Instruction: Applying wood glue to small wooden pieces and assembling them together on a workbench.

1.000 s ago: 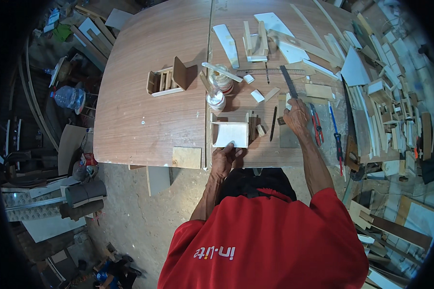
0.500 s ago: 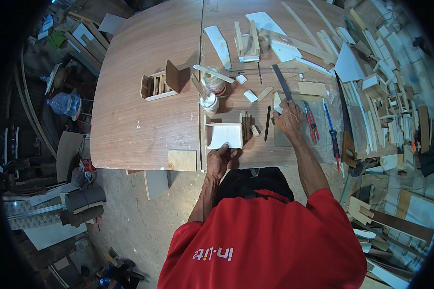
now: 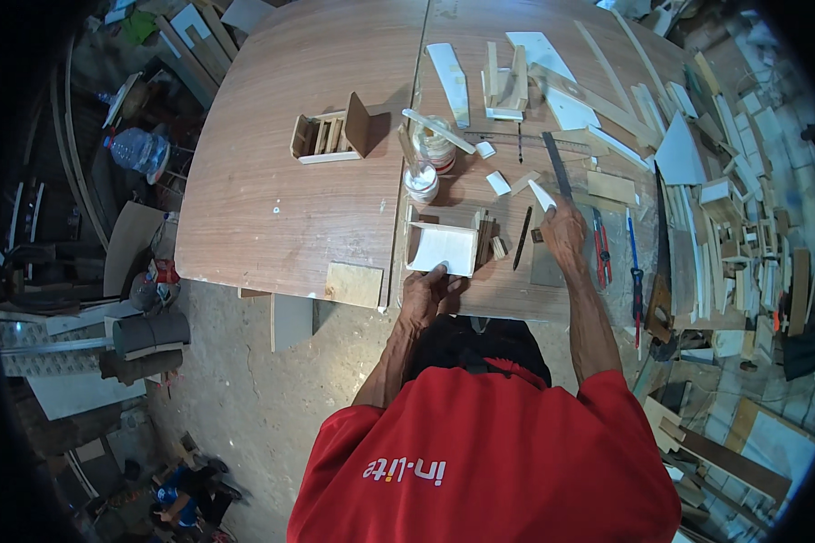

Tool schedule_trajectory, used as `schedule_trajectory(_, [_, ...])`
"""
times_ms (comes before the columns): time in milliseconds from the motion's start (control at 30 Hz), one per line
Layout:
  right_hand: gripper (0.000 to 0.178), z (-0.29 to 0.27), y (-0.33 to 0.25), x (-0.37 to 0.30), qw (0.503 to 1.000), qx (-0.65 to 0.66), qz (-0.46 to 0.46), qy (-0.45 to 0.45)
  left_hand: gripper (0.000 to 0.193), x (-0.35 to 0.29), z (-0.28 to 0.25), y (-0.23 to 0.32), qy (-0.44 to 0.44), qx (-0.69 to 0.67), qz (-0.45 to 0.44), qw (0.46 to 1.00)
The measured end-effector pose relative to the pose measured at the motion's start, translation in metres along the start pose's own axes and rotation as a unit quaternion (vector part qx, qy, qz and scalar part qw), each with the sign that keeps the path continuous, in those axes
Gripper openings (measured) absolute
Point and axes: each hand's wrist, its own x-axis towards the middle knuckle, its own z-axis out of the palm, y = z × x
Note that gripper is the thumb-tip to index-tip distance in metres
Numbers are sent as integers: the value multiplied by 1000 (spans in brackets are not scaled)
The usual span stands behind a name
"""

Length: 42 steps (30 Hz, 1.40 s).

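My left hand [image 3: 430, 291] grips the near edge of a small open wooden box [image 3: 443, 247] with a white panel, thumb on top and fingers beneath. My right hand [image 3: 563, 230] pinches a small white tapered piece [image 3: 541, 195] at its lower end. Just beyond that hand lies a dark metal strip [image 3: 557, 166]. Between the hands are a dark pencil-like stick [image 3: 522, 238], a small wood block [image 3: 498, 247] and thin wood strips [image 3: 484, 237]. A grey flat piece [image 3: 547, 264] lies beside the right wrist.
Two glue jars [image 3: 434, 145] with sticks stand beyond the box. A second wooden box [image 3: 330, 134] with a raised brown panel sits to the left. Red-handled pliers [image 3: 602, 249] and a blue screwdriver [image 3: 635, 271] lie at the right. Offcuts [image 3: 711, 244] crowd the right side.
The view has shifted, so the table appears further right. My right hand has lifted and tilted the white tapered piece. My left hand stays on the box.
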Motion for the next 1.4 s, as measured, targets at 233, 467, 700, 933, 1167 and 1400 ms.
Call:
schedule_trajectory(233, [22,-57,-96,-10,961,238,-121,-77,18,2,-4,-2,-4,-12,1,1000])
schedule_trajectory(467, [19,-38,-140,-12,935,165,-295,-104,19,1,0,1,-5,-15,3,1000])
schedule_trajectory(700, [19,-17,-145,-15,934,139,-310,-112,21,0,1,3,-3,-12,-4,1000])
schedule_trajectory(933, [22,-14,-147,-16,932,146,-312,-111,21,-1,1,4,-6,1,-11,1000])
schedule_trajectory(1167, [25,-14,-150,-15,936,124,-301,-132,19,-2,2,4,-13,-13,-7,1000])
schedule_trajectory(1400, [27,-15,-149,-15,933,135,-303,-136,19,-2,3,6,-16,-16,-13,1000])
